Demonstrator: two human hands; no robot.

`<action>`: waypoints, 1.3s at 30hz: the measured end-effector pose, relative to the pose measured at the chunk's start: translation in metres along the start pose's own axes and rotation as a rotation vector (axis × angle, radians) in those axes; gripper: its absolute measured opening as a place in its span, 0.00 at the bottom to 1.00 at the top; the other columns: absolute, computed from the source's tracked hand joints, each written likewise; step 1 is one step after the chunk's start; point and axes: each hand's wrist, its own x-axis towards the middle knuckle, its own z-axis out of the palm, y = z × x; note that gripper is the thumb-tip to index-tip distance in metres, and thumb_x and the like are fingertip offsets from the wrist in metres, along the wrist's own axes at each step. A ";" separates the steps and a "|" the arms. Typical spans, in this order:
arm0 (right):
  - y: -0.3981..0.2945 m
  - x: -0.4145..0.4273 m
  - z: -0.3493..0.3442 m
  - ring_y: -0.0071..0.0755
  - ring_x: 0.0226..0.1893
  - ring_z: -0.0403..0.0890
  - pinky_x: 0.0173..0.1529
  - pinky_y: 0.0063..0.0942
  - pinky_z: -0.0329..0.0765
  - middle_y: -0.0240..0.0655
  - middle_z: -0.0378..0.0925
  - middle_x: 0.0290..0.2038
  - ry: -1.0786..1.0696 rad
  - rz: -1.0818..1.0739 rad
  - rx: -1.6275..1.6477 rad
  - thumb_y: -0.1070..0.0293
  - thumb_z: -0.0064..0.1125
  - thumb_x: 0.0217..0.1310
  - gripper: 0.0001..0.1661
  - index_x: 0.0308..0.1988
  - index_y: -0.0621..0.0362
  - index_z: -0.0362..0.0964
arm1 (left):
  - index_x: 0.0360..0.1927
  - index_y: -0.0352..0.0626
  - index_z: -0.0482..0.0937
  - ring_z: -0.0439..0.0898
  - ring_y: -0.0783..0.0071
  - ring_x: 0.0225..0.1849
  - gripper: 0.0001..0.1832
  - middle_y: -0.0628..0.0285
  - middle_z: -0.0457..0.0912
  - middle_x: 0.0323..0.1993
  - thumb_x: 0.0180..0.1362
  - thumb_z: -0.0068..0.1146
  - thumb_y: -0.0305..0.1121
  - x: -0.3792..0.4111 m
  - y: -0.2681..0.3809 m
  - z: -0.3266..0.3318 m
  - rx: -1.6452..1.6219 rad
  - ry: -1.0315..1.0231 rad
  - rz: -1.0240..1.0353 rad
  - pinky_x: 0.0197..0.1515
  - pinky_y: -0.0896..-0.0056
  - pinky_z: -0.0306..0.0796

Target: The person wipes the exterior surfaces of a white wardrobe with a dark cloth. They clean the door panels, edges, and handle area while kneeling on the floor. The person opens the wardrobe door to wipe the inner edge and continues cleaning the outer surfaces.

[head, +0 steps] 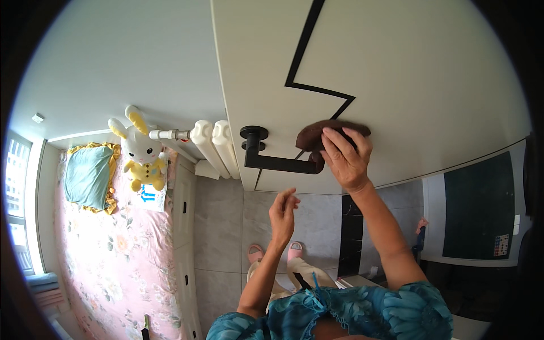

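Observation:
My right hand (349,160) presses a brown cloth (314,132) flat against a cream door (408,93). A fold of the cloth hangs below my fingers and touches the free end of the black lever handle (280,163). Part of the cloth is hidden behind my fingers. Black zigzag trim (321,90) runs down the door and passes behind the cloth. My left hand (283,216) hovers below the handle, apart from it. It holds nothing, and its fingers are loosely bent.
White radiator columns (214,146) stand left of the door. Farther left, a bed (123,263) bears a plush rabbit (142,153) and a ruffled pillow (87,176). Grey floor tiles (219,221) lie below. A dark board (478,208) is beyond the door on the right.

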 end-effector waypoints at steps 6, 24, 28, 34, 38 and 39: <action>-0.006 0.068 0.002 0.24 0.57 0.77 0.51 0.26 0.71 0.19 0.80 0.58 -0.157 -0.287 0.085 0.70 0.63 0.57 0.18 0.49 0.51 0.82 | 0.49 0.34 0.81 0.76 0.80 0.33 0.10 0.64 0.82 0.32 0.71 0.51 0.28 -0.032 -0.012 -0.044 0.093 0.123 -0.086 0.39 0.77 0.72; 0.016 0.328 -0.095 0.46 0.67 0.69 0.67 0.50 0.68 0.41 0.74 0.61 0.343 -0.327 -0.218 0.68 0.49 0.70 0.20 0.57 0.60 0.75 | 0.46 0.33 0.81 0.78 0.78 0.32 0.11 0.61 0.83 0.31 0.70 0.50 0.27 -0.049 0.057 -0.107 0.214 0.166 0.043 0.37 0.74 0.74; -0.013 0.263 -0.035 0.37 0.60 0.75 0.61 0.39 0.74 0.34 0.75 0.58 0.177 -0.453 0.024 0.69 0.58 0.60 0.21 0.53 0.60 0.74 | 0.45 0.33 0.82 0.79 0.77 0.31 0.10 0.61 0.83 0.30 0.69 0.50 0.27 -0.060 0.056 -0.120 0.229 0.170 0.057 0.36 0.74 0.75; -0.008 0.209 -0.010 0.29 0.65 0.72 0.68 0.31 0.69 0.27 0.75 0.61 -0.087 -0.750 -0.046 0.67 0.52 0.65 0.19 0.54 0.54 0.75 | 0.45 0.34 0.82 0.81 0.76 0.31 0.10 0.59 0.85 0.29 0.68 0.52 0.27 -0.057 0.088 -0.124 0.354 0.103 0.149 0.36 0.74 0.76; 0.013 0.294 -0.077 0.34 0.69 0.66 0.69 0.37 0.66 0.29 0.69 0.67 0.049 -0.651 -0.271 0.68 0.51 0.66 0.20 0.57 0.52 0.75 | 0.48 0.35 0.81 0.81 0.75 0.33 0.10 0.60 0.84 0.33 0.69 0.53 0.29 -0.023 0.143 -0.107 0.422 0.135 0.324 0.38 0.72 0.75; 0.018 0.333 -0.101 0.35 0.69 0.65 0.69 0.38 0.66 0.30 0.68 0.67 0.147 -0.583 -0.332 0.67 0.51 0.67 0.21 0.58 0.52 0.74 | 0.50 0.36 0.81 0.81 0.74 0.34 0.11 0.60 0.84 0.35 0.69 0.53 0.29 -0.018 0.159 -0.099 0.441 0.146 0.365 0.40 0.71 0.75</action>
